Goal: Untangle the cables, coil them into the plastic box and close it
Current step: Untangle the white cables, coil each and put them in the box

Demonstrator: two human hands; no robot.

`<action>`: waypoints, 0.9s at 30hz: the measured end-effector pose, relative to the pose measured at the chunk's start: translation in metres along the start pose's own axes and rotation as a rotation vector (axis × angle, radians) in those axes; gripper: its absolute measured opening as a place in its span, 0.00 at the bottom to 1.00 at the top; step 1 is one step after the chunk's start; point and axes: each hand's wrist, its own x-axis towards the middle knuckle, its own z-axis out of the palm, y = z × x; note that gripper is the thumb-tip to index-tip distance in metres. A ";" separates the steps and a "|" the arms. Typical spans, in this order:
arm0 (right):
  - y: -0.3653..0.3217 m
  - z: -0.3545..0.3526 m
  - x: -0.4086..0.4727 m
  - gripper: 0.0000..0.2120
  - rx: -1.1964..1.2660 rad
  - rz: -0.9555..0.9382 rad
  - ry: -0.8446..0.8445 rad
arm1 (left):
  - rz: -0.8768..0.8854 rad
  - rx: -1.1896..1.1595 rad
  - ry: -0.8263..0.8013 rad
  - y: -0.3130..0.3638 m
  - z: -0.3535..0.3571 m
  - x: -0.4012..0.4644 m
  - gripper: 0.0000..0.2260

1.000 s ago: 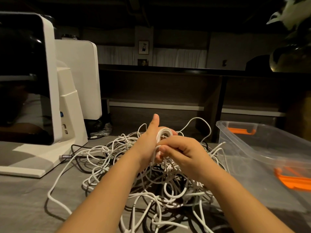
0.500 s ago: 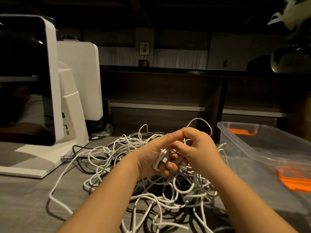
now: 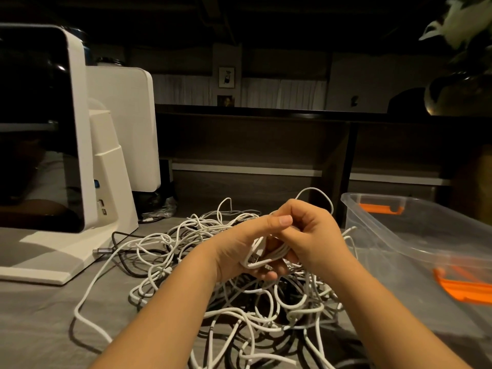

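1. We see a small white coil [image 3: 266, 255] of cable held up just above the tangled cable pile [image 3: 239, 302], which lies on the grey table [image 3: 40, 328].
2. The left hand [image 3: 239, 249] cups the coil from the left: its fingers curl under the loops, and its thumb [image 3: 277, 222] stretches flat across the top toward the other hand.
3. The right hand [image 3: 316, 238] meets it from the right, fingers bent tight and bunched over the coil's upper strands; we cannot tell exactly which strand the fingertips pinch.
4. The two hands touch over the coil, directly above the middle of the pile.
5. Right of the pile stands the clear plastic box [image 3: 399, 235], open-topped, with orange latches [image 3: 380, 208] at its far and near ends; its near-left rim lies just beside the pile's outer loops.
6. Left of the pile sits a white monitor stand [image 3: 80, 249], with a dark cable [image 3: 119, 251] plugged at its base.
7. Bare table shows in front and to the left of the pile.
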 end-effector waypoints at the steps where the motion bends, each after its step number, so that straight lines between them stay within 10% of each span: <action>1: 0.001 0.000 0.000 0.07 -0.025 -0.016 0.003 | -0.004 0.040 -0.001 0.001 0.000 0.000 0.19; 10: 0.000 0.000 0.003 0.09 -0.059 -0.100 0.066 | -0.057 0.057 -0.104 0.000 -0.001 0.002 0.03; 27: -0.002 -0.007 0.009 0.18 0.291 0.237 0.308 | -0.225 -0.133 -0.041 -0.001 0.010 0.010 0.27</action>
